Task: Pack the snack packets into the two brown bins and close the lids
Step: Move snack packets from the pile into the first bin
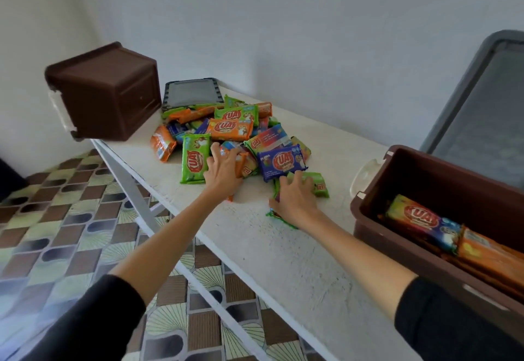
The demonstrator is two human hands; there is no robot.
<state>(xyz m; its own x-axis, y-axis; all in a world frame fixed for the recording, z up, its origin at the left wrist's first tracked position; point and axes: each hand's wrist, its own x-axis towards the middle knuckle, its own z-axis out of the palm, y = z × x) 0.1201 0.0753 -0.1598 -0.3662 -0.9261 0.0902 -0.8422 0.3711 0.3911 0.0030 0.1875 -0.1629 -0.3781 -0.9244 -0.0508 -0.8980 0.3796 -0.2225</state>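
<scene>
White counter (283,250). Near brown bin (371,218) is open and part-filled; far brown bin (113,91) lies tipped on its side, with no contents visible. Loose pile of snack packets (235,128) sits mid-counter: glossy, flat, slippery-looking. Step: gathering a batch. Left hand (224,170) has fingers splayed, clutching an orange packet (243,163); right hand (295,199) is curled over green packets (319,183). Next, probably: lift and carry to the near bin.
</scene>
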